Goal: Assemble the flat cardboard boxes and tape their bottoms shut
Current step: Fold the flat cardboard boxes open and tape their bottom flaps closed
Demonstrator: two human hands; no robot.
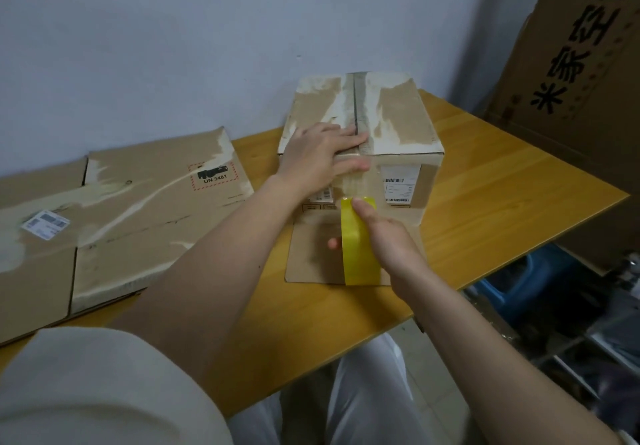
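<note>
My left hand lies flat, fingers straight, on the top near edge of the assembled cardboard box, fingertips at the centre seam, thumb over the front face. Clear tape strip runs down from under those fingers to the yellow tape roll. My right hand grips the roll, thumb on its top rim, one fingertip showing on the far side. Box stands on the wooden table, a flap spread below the roll. Flattened boxes lie left of my left hand.
</note>
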